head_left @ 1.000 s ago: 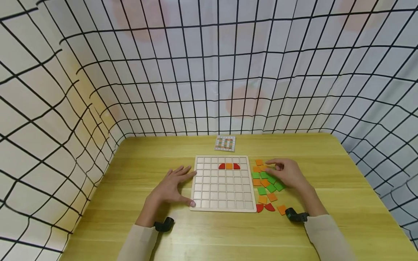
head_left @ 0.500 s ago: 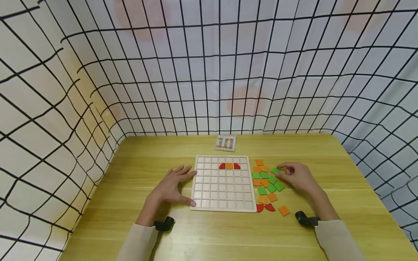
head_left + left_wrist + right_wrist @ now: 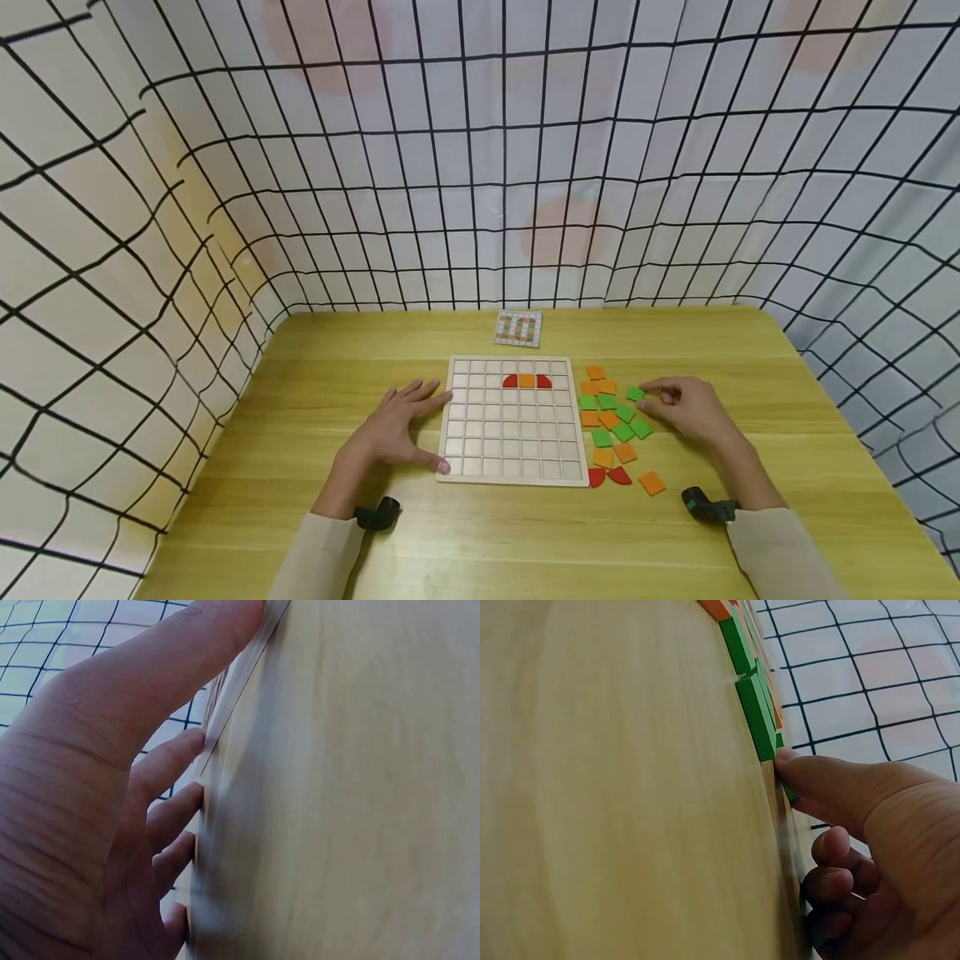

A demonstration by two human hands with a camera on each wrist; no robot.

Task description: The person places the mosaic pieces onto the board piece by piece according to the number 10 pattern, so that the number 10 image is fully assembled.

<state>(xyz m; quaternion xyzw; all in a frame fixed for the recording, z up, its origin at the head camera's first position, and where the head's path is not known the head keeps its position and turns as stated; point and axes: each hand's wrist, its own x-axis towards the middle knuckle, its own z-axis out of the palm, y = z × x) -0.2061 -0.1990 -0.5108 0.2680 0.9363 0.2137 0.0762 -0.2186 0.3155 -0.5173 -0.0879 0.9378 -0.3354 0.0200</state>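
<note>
Pinching green tile (image 3: 634,392): right fingers (image 3: 662,382); left fingers (image 3: 431,405) spread, touching board (image 3: 495,442) holding three pieces (image 3: 527,381).

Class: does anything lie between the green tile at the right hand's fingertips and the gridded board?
Yes: loose orange tiles and other green tiles lie between that tile and the board. They lie flat, so lifting over would probably clear them.

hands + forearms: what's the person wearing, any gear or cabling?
Left hand and right hand: no gloves. Left sleeve and right sleeve: plain light beige, long, ending near the wrist. Each wrist carries a small black angular device, left and right. No cables visible.
</note>
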